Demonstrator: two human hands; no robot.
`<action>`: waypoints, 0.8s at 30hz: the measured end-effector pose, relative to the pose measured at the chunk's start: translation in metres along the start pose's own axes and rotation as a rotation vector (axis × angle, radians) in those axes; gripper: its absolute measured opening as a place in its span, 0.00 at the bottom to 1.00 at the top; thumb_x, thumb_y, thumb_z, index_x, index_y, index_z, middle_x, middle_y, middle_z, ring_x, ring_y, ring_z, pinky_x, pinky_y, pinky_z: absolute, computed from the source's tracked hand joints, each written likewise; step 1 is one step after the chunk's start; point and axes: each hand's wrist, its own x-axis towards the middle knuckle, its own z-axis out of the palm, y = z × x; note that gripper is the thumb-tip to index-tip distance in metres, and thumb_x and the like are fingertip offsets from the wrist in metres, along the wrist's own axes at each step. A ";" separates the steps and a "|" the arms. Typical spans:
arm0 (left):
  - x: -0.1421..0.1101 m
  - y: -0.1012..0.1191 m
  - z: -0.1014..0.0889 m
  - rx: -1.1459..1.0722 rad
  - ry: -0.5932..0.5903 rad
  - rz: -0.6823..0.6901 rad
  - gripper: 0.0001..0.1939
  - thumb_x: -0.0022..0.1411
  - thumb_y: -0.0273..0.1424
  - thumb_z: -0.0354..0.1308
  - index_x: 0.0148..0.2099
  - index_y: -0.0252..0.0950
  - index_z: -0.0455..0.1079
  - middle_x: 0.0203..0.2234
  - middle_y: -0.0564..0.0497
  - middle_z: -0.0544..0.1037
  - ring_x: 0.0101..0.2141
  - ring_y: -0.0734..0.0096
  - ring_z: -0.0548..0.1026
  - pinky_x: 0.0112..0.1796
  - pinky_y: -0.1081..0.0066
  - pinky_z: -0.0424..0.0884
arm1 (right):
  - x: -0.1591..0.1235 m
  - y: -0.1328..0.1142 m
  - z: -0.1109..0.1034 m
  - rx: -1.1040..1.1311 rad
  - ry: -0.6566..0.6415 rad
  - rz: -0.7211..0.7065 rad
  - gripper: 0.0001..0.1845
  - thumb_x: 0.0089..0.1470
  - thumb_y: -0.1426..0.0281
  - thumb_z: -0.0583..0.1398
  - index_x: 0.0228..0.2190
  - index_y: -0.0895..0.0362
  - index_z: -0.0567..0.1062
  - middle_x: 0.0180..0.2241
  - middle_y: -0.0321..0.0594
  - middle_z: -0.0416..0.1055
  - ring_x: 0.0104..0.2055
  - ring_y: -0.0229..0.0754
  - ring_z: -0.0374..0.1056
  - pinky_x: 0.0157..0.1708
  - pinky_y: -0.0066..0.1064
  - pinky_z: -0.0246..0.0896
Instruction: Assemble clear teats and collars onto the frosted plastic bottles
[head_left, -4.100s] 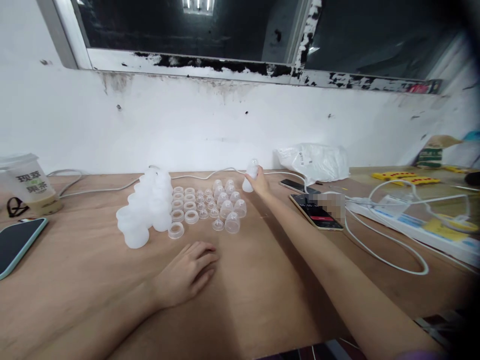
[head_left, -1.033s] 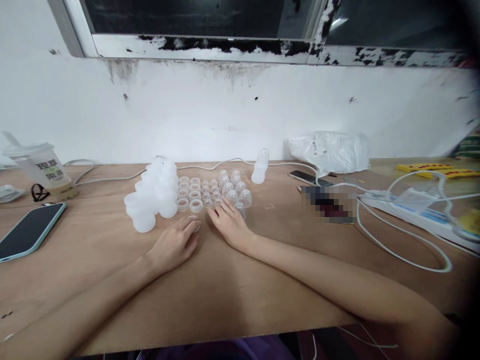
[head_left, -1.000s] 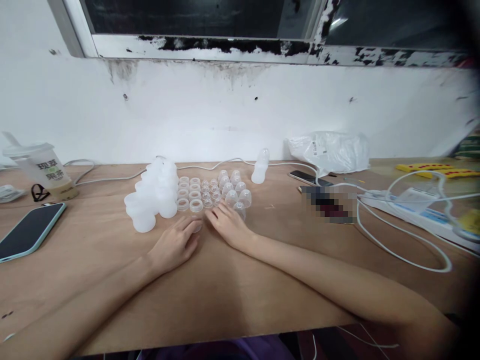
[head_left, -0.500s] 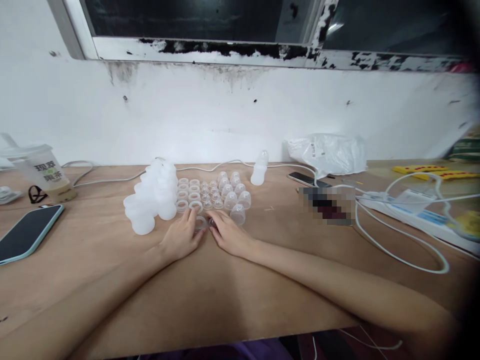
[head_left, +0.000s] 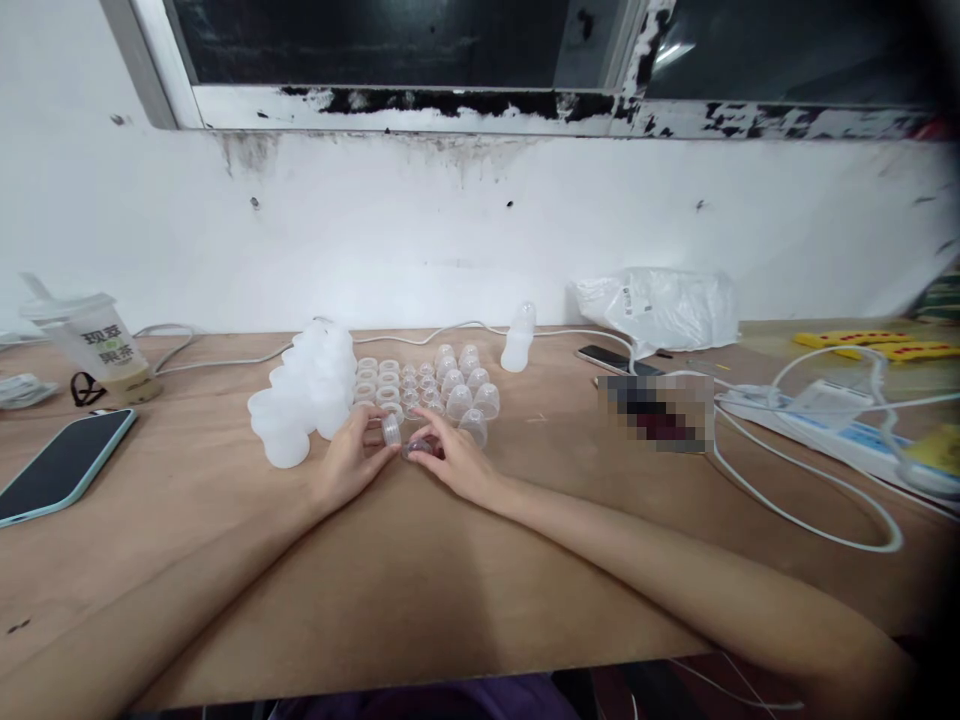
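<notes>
Pinched on edge in my left hand (head_left: 351,460) is a clear, ridged screw ring (head_left: 391,430). Close to its right, my right hand (head_left: 459,460) grips a small clear bottle nipple (head_left: 414,449), partly hidden by the fingers. Just beyond my hands stand rows of similar rings (head_left: 366,377) and small nipples (head_left: 427,383). To the right of these are dome-shaped clear caps (head_left: 486,400). White frosted bottle bodies (head_left: 286,442) are grouped on the left. One assembled baby bottle (head_left: 517,340) stands upright near the wall.
A drink cup (head_left: 105,345) and a phone (head_left: 67,465) are on the left. At the right lie a second phone (head_left: 616,360), a plastic bag (head_left: 660,310), a power strip (head_left: 832,425) and looped white cables (head_left: 810,525). The wooden table's front edge is near me.
My left hand has lifted the ring off the table and turned it on edge. My right hand has raised the small nipple and brought it slightly left, towards the ring.
</notes>
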 end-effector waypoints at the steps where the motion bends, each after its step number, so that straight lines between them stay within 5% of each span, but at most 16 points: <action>1: 0.000 0.002 -0.001 -0.007 0.004 0.003 0.18 0.52 0.34 0.52 0.45 0.36 0.53 0.42 0.45 0.64 0.38 0.69 0.70 0.37 0.65 0.71 | 0.000 -0.001 -0.001 0.010 0.019 0.014 0.22 0.48 0.66 0.55 0.45 0.56 0.61 0.34 0.38 0.69 0.35 0.37 0.64 0.37 0.31 0.59; 4: -0.001 0.009 -0.004 0.017 0.040 0.071 0.17 0.53 0.33 0.52 0.45 0.36 0.54 0.41 0.47 0.65 0.42 0.68 0.68 0.42 0.64 0.68 | -0.001 -0.005 -0.004 0.064 0.122 0.002 0.14 0.49 0.63 0.53 0.37 0.55 0.69 0.34 0.39 0.67 0.34 0.36 0.63 0.35 0.30 0.59; 8: -0.001 0.014 -0.007 0.064 0.106 0.150 0.20 0.53 0.32 0.52 0.48 0.37 0.53 0.44 0.47 0.63 0.46 0.68 0.64 0.43 0.65 0.66 | 0.000 -0.006 -0.002 0.298 0.214 0.020 0.17 0.50 0.65 0.52 0.43 0.55 0.65 0.40 0.41 0.61 0.32 0.33 0.63 0.31 0.27 0.62; 13: -0.001 0.009 -0.004 0.038 -0.028 0.117 0.18 0.54 0.32 0.51 0.48 0.36 0.55 0.43 0.47 0.64 0.45 0.68 0.64 0.44 0.65 0.66 | 0.007 0.001 0.006 0.691 0.168 0.230 0.16 0.43 0.65 0.57 0.36 0.59 0.65 0.31 0.39 0.65 0.29 0.36 0.66 0.21 0.24 0.60; 18: -0.001 0.007 -0.004 0.024 -0.041 0.050 0.18 0.54 0.33 0.51 0.47 0.35 0.56 0.44 0.46 0.64 0.43 0.68 0.67 0.42 0.65 0.68 | 0.008 0.001 0.007 0.798 0.171 0.277 0.12 0.40 0.66 0.59 0.30 0.60 0.66 0.28 0.39 0.67 0.29 0.37 0.66 0.21 0.24 0.60; 24: -0.001 0.006 -0.003 -0.032 -0.010 0.046 0.19 0.53 0.33 0.52 0.47 0.35 0.55 0.44 0.46 0.65 0.44 0.67 0.66 0.45 0.64 0.65 | 0.008 -0.001 0.005 0.833 0.234 0.250 0.17 0.35 0.73 0.61 0.33 0.58 0.68 0.40 0.41 0.66 0.36 0.36 0.65 0.28 0.24 0.63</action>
